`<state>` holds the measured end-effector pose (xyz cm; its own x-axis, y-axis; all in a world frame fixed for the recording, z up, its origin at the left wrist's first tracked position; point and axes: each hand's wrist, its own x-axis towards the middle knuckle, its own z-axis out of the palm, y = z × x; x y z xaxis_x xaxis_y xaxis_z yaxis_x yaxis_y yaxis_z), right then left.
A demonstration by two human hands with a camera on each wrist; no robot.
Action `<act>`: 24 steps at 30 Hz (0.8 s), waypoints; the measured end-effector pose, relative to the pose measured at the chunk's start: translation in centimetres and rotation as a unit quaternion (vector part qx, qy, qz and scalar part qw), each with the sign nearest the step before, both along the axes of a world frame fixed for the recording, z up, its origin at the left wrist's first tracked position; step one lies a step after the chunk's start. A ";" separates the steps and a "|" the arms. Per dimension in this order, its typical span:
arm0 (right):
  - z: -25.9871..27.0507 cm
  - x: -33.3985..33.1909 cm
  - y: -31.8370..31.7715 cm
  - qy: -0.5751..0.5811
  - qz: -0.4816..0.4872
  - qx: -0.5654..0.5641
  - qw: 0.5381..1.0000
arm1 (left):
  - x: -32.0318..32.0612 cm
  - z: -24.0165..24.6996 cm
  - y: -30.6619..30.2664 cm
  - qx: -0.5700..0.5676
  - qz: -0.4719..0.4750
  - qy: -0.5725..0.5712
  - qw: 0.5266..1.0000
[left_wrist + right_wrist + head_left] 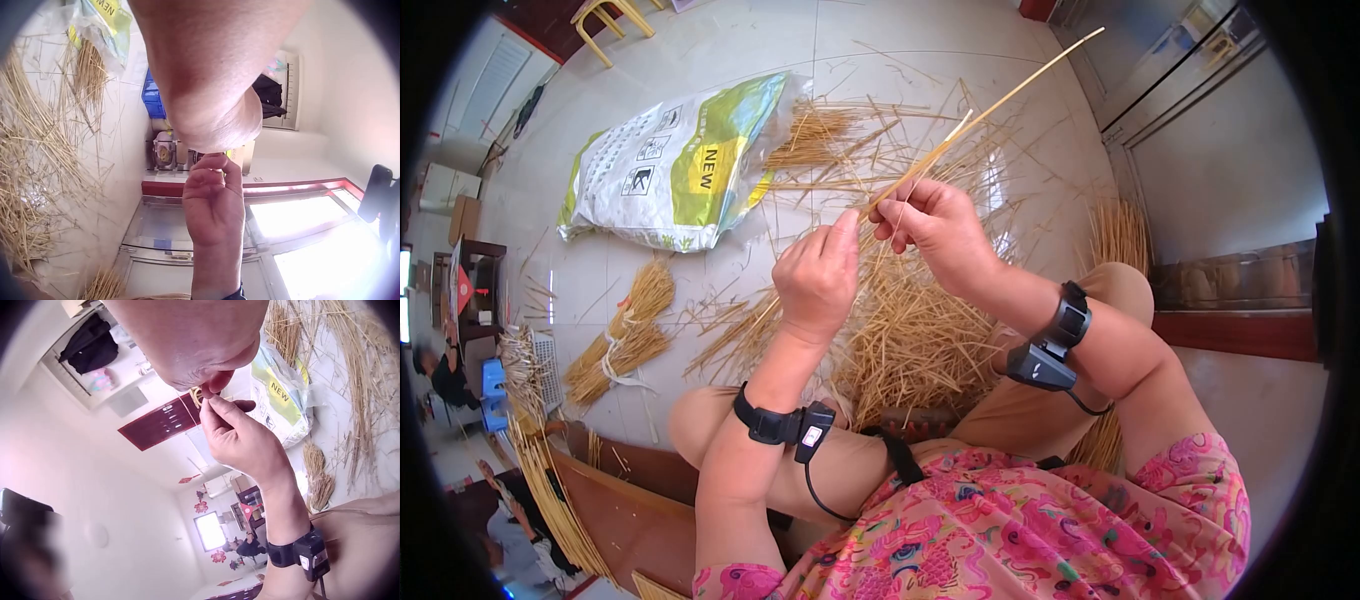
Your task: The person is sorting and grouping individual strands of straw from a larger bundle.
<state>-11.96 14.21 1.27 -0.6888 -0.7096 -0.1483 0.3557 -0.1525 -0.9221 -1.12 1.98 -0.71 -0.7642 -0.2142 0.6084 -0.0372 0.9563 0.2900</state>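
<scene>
In the head view several long straw stalks (pixel 1000 103) slant up to the right from between both hands. The left hand (pixel 815 275) pinches their lower end between thumb and curled fingers. Close beside it, the right hand (pixel 940 228) pinches the stalks a little higher, thumb against fingers. A thin strand hangs below the right hand. In the left wrist view the right hand (pixel 214 203) shows its curled fingers; in the right wrist view the left hand (pixel 247 440) has thumb and forefinger together. The stalks are mostly hidden in both wrist views.
Loose straw (pixel 915 335) lies heaped between the legs and scattered over the floor. A green and white bag (pixel 670 165) lies at the upper left, with tied straw bundles (pixel 625 335) below it. More straw (pixel 1120 235) stands by the metal door (pixel 1230 170) at the right.
</scene>
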 end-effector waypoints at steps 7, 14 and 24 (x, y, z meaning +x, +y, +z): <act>-0.5 0.2 -0.2 0.002 -0.013 0.003 1.000 | -0.3 -0.4 -0.1 -0.025 -0.009 0.021 0.999; -0.7 0.1 -0.4 -0.002 -0.010 -0.028 1.000 | -0.4 -0.6 0.1 -0.008 -0.010 0.024 1.000; -0.5 0.1 -0.1 -0.061 0.003 -0.051 0.997 | -0.5 -0.6 0.1 0.098 -0.046 -0.006 0.994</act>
